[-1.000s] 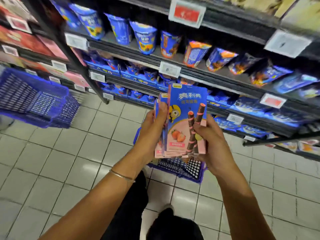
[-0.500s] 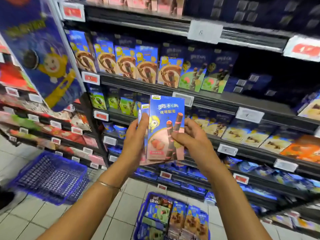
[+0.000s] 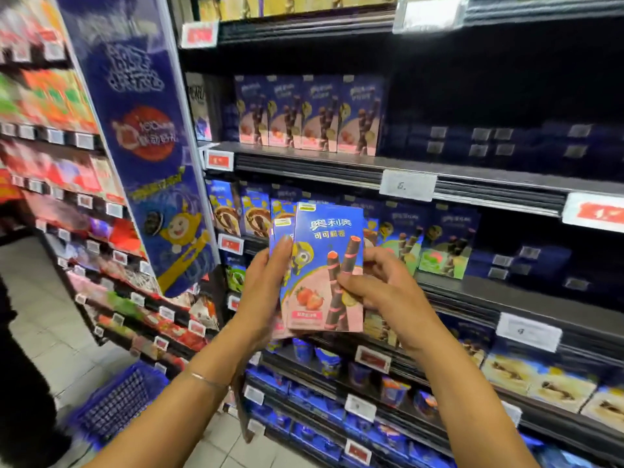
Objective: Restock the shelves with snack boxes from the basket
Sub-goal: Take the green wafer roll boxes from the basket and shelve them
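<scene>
Boxes (image 3: 326, 268) now sit higher against the shelves (image 3: 337, 163).

dark metal shelves (image 3: 304, 167) line the right side, with white and red price tags (image 3: 407, 185) on their edges. a tall blue banner (image 3: 141, 130) stands at the aisle end, over pale floor tiles (image 3: 67, 349).

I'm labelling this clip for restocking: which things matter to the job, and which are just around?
Job: strawberry boxes, held in left hand and right hand; matching shelf row above.
Around: blue banner; green boxes; price tag; floor basket, contents unclear.
</scene>
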A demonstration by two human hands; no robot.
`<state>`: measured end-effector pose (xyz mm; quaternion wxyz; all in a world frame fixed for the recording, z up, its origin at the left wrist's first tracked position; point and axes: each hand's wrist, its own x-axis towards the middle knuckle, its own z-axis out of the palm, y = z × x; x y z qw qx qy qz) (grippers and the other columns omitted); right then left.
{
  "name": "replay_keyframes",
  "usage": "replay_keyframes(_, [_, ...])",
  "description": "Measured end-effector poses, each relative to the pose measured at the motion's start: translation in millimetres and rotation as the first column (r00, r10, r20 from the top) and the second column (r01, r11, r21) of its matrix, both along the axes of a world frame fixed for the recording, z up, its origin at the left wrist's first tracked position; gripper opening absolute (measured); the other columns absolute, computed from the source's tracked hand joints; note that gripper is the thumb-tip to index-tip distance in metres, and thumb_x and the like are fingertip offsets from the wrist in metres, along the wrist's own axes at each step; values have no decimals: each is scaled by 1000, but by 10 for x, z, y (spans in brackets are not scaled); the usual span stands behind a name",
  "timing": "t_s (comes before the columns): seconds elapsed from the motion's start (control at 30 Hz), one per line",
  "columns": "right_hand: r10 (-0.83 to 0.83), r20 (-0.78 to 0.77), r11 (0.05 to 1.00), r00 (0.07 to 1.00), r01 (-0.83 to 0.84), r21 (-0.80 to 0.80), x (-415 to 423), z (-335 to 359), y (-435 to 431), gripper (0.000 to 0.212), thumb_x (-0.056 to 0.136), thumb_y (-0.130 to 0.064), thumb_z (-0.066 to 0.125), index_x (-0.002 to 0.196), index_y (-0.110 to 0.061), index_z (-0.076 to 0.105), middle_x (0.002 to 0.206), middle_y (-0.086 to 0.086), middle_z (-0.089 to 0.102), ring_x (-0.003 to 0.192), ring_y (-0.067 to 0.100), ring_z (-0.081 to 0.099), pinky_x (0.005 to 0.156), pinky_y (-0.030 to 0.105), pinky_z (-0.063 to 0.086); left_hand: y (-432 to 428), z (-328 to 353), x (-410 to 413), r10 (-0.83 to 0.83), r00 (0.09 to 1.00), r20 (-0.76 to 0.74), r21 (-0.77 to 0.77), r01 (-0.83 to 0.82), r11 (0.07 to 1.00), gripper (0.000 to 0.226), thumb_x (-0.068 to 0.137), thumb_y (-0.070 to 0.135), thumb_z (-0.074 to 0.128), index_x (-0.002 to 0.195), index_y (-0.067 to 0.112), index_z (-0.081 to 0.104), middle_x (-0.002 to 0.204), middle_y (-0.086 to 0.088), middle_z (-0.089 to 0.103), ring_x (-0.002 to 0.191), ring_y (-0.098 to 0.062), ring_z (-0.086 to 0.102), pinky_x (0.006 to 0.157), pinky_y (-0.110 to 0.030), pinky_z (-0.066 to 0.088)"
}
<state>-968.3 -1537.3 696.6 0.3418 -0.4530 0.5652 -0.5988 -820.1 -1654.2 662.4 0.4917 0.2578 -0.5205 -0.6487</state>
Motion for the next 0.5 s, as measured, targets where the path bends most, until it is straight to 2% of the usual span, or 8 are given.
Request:
replay_keyframes(0.07, [17, -10, 1000, 1000, -17, -3, 31, 33, -95, 29, 89, -7, 72, 113, 0, 58, 98, 24, 69, 80, 20, 65, 70, 32, 48, -78, 61, 51, 18, 999, -28, 25, -18, 1000, 80, 83, 58, 72, 136, -2, 64, 132, -23, 71, 125, -46, 66, 110, -66, 49])
replay_keyframes(0.13, [57, -6, 998, 998, -57, -17, 86, 83, -221, 21, 89, -7, 72, 107, -7, 60, 75, 3, 69, 72, 11, 65, 62, 22, 48, -200, 142, 122, 21, 997, -72, 50, -17, 999, 82, 84, 57, 73, 141, 0, 61, 137, -25, 68, 129, -47, 63, 113, -69, 43])
replay_keyframes(0.17, [76, -8, 997, 997, -77, -27, 124, 121, -287, 19, 89, -7, 72, 103, -15, 62, 70, -8, 67, 68, 6, 65, 61, 18, 49, -275, 192, 164, 11, 995, -95, 51, -6, 999, 83, 83, 59, 75, 142, 2, 61, 139, -25, 67, 131, -47, 62, 115, -69, 42])
replay_keyframes(0.23, [83, -28, 996, 996, -84, -42, 194, 214, -433, 24, 88, -8, 74, 101, -24, 62, 79, -8, 65, 73, 5, 66, 62, 15, 49, -466, 304, 255, -4, 993, -117, 16, 6, 1000, 85, 84, 63, 76, 143, 4, 61, 140, -26, 65, 132, -48, 60, 115, -70, 41])
replay_keyframes(0.3, [65, -47, 995, 997, -68, -66, 273, 344, -589, 27, 87, -7, 74, 109, -17, 63, 93, 4, 62, 83, 12, 65, 67, 20, 49, -664, 412, 352, -20, 990, -136, -14, 19, 1000, 92, 83, 65, 76, 145, 0, 58, 143, -32, 61, 134, -55, 56, 115, -75, 36])
replay_keyframes(0.37, [23, -50, 992, 998, -29, -123, 325, 483, -774, 29, 88, -4, 72, 115, -10, 62, 96, 9, 63, 86, 20, 67, 74, 33, 53, -897, 479, 465, 8, 989, -147, -7, -9, 1000, 102, 78, 66, 80, 143, -7, 54, 142, -39, 57, 133, -62, 52, 113, -81, 33])
replay_keyframes(0.47, [-89, -14, 977, 996, 85, -196, 422, 755, -1124, 31, 91, -2, 69, 121, -4, 61, 101, 13, 71, 88, 27, 71, 84, 44, 57, -1248, 559, 636, 96, 987, -126, -54, -104, 993, 74, 82, 64, 72, 126, 4, 73, 130, -29, 70, 125, -56, 61, 109, -78, 41])
replay_keyframes(0.5, [-117, 5, 970, 993, 115, -215, 451, 855, -1275, 32, 91, -3, 68, 123, -2, 60, 104, 15, 72, 88, 27, 71, 85, 44, 57, -1356, 595, 691, 123, 986, -113, -71, -131, 989, 73, 82, 65, 71, 124, 5, 73, 127, -26, 72, 122, -54, 64, 107, -76, 44])
